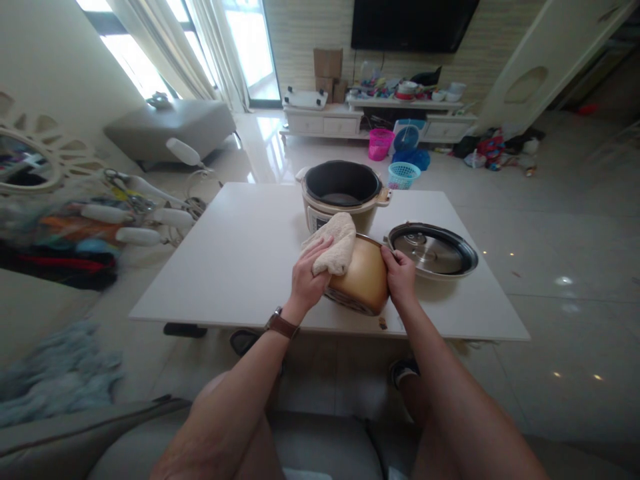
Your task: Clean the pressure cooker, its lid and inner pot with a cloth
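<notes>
A gold-coloured inner pot (364, 277) lies tilted on its side on the white table (240, 260), its bottom toward me. My left hand (309, 270) is closed on a beige cloth (336, 243) and presses it against the pot's upper left wall. My right hand (399, 272) is closed on the pot's right rim and steadies it. Just behind them stands the beige rice cooker body (342, 190), open, with a dark cavity. Its round lid (433, 249) lies flat on the table to the right.
A rack with white-handled utensils (137, 207) stands left of the table. Beyond it are a grey bench (170, 127), a white TV cabinet (380, 113) and plastic baskets (395, 160) on the glossy floor. My knees sit below the table's near edge.
</notes>
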A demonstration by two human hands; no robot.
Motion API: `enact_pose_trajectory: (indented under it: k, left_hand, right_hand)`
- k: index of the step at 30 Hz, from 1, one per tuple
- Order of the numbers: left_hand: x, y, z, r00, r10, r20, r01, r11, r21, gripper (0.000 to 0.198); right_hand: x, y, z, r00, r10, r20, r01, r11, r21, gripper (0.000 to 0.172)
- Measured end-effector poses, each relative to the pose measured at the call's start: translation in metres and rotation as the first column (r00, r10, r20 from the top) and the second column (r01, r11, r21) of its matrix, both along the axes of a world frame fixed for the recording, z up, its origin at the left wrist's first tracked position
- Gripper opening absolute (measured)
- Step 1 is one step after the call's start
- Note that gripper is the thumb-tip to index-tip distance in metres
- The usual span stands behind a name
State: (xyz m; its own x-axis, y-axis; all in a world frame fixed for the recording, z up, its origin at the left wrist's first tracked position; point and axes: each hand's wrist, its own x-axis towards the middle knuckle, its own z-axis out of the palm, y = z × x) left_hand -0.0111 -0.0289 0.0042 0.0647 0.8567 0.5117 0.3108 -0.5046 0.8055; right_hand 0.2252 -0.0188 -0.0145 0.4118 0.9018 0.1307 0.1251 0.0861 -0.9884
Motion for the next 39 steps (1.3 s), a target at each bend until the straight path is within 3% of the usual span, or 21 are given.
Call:
enact_pose_trajectory:
  k: [3, 7, 10, 12, 14, 18, 22, 24, 26, 29, 34, 39]
  left_hand:
    - [0.003, 0.005, -0.003, 0.971, 0.16, 0.18, -0.117, 0.966, -0.23, 0.033]
    - [0.004, 0.011, -0.006, 0.86, 0.404, 0.311, -0.208, 0.835, -0.509, 0.028]
    - [0.002, 0.016, -0.011, 0.768, 0.525, 0.367, -0.183, 0.728, -0.661, 0.027]
    - [0.001, 0.017, -0.013, 0.744, 0.555, 0.371, -0.144, 0.676, -0.723, 0.028]
    - [0.0, 0.016, -0.013, 0.777, 0.52, 0.354, -0.158, 0.705, -0.691, 0.029]
    - [0.002, 0.009, -0.007, 0.875, 0.406, 0.264, -0.231, 0.829, -0.509, 0.025]
    - [0.003, 0.001, -0.003, 0.959, 0.214, 0.185, -0.169, 0.958, -0.232, 0.029]
    - [0.003, 0.0, -0.002, 0.981, 0.14, 0.135, -0.123, 0.984, -0.127, 0.038]
    - [0.002, 0.001, -0.001, 0.976, 0.155, 0.155, -0.13, 0.979, -0.155, 0.035]
    - [0.002, 0.004, 0.001, 0.927, 0.277, 0.252, -0.187, 0.925, -0.33, 0.025]
    - [-0.002, 0.016, -0.005, 0.819, 0.43, 0.38, -0.188, 0.826, -0.531, 0.027]
    - [-0.009, 0.028, -0.026, 0.716, 0.574, 0.399, -0.085, 0.638, -0.765, 0.03]
  right_hand:
    - [-0.001, 0.001, 0.0, 1.0, -0.009, 0.017, 0.009, 1.0, 0.001, 0.067]
    - [-0.001, 0.001, -0.001, 1.0, -0.002, 0.012, 0.002, 1.0, -0.002, 0.067]
    - [-0.001, 0.001, 0.0, 1.0, -0.001, 0.01, 0.001, 1.0, 0.0, 0.068]
    - [0.0, 0.001, 0.0, 1.0, -0.001, 0.007, 0.001, 1.0, 0.006, 0.068]
    - [0.0, 0.001, 0.0, 1.0, -0.004, 0.008, 0.004, 1.0, 0.004, 0.068]
    - [0.0, 0.001, -0.002, 1.0, 0.0, 0.01, 0.0, 1.0, -0.008, 0.068]
    - [-0.001, 0.002, -0.007, 1.0, -0.006, 0.023, 0.006, 1.0, 0.01, 0.068]
    - [-0.001, 0.002, -0.008, 1.0, -0.009, 0.026, 0.009, 1.0, 0.009, 0.069]
    - [-0.003, 0.002, -0.008, 1.0, -0.004, 0.025, 0.004, 1.0, 0.005, 0.069]
    - [-0.005, 0.002, -0.007, 1.0, 0.001, 0.024, -0.001, 1.0, 0.01, 0.068]
    - [-0.007, 0.0, -0.004, 1.0, -0.005, 0.009, 0.005, 1.0, 0.021, 0.067]
    - [-0.005, 0.0, -0.004, 1.0, -0.012, 0.021, 0.012, 1.0, 0.007, 0.067]
